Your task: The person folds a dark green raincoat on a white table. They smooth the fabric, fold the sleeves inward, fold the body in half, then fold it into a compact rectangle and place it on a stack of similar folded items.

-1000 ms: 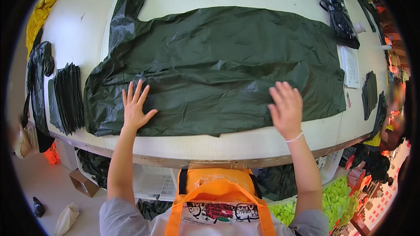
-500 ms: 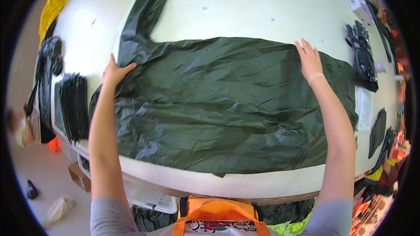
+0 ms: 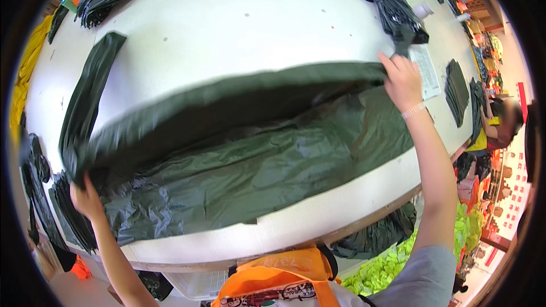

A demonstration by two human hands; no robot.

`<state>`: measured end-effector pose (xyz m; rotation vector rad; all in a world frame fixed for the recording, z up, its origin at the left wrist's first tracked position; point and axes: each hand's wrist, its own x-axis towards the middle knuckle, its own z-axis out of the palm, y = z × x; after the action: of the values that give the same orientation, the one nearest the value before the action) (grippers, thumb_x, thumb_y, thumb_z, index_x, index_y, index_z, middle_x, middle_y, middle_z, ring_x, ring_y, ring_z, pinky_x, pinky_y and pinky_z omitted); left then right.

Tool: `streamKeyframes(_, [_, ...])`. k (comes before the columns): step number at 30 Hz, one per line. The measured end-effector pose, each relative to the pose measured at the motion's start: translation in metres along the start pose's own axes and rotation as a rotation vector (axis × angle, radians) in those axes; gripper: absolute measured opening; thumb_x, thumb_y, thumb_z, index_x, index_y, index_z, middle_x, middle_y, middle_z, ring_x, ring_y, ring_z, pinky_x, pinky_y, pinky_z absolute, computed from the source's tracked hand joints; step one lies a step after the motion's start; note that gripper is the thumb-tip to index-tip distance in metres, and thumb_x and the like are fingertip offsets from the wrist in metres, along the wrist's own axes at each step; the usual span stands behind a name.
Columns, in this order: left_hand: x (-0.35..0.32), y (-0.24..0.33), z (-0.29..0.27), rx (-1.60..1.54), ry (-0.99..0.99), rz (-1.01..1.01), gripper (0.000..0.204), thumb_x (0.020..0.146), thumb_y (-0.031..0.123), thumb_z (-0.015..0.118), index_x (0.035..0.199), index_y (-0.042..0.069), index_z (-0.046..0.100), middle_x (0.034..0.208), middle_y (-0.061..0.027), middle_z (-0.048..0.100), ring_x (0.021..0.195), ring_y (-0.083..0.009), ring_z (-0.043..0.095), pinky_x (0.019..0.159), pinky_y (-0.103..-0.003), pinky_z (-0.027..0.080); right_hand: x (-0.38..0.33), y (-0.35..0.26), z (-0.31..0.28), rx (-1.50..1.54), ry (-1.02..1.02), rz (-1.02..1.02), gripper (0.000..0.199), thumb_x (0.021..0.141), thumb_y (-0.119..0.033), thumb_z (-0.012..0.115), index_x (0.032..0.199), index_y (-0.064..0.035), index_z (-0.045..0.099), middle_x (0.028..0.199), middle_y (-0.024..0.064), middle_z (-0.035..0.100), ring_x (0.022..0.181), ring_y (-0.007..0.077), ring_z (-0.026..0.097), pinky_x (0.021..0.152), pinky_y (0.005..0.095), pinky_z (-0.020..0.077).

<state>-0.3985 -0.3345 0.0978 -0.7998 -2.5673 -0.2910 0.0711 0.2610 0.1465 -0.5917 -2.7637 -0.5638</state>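
A dark green sheet (image 3: 273,156) lies across the pale surface (image 3: 256,34), its long axis slanting farther out toward the right, a narrow strip (image 3: 94,91) at its left end pointing outward. The left hand (image 3: 86,198) is low, the right hand (image 3: 402,84) extended, both grips closed on its raised, bowed far edge.

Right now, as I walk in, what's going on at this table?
Two bare hands are handling a large, thin dark green sheet of material. The left hand grips its left end and the right hand its right. Between them the far edge is held up off the white table, while the near part lies creased on it. A dark bundle lies beyond the right hand.
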Motion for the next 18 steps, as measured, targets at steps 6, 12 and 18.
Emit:
streamKeyframes(6, [-0.169, -0.034, -0.036, 0.181, -0.236, 0.157, 0.041, 0.082, 0.026, 0.062, 0.113, -0.001, 0.062, 0.114, -0.0233, 0.06, 0.103, -0.0432, 0.055, 0.089, -0.045, 0.044, -0.177, -0.026, -0.044, 0.004, -0.192, 0.19, 0.066, 0.06, 0.006, 0.062, 0.123, -0.0092, 0.058, 0.094, 0.0052, 0.052, 0.085, 0.0241, 0.051, 0.07, 0.0342, 0.04])
streamKeyframes(12, [-0.223, -0.012, 0.027, 0.026, -0.499, -0.121, 0.028, 0.068, 0.007, 0.059, 0.086, -0.014, 0.057, 0.137, -0.0389, 0.032, 0.125, -0.0499, 0.036, 0.103, -0.045, 0.034, -0.269, -0.053, 0.038, -0.081, -0.485, 0.38, 0.048, 0.082, -0.003, 0.05, 0.129, -0.0108, 0.052, 0.104, 0.0068, 0.052, 0.093, 0.0243, 0.052, 0.076, 0.0359, 0.0447])
streamKeyframes(18, [-0.258, 0.018, 0.001, 0.117, -0.661, -0.204, 0.03, 0.058, 0.008, 0.072, 0.08, -0.01, 0.061, 0.141, -0.0345, 0.03, 0.129, -0.0446, 0.035, 0.107, -0.04, 0.033, -0.332, -0.03, 0.031, 0.03, -0.512, 0.47, 0.052, 0.086, -0.007, 0.049, 0.137, -0.0163, 0.044, 0.103, 0.011, 0.055, 0.088, 0.0322, 0.058, 0.079, 0.0426, 0.0487])
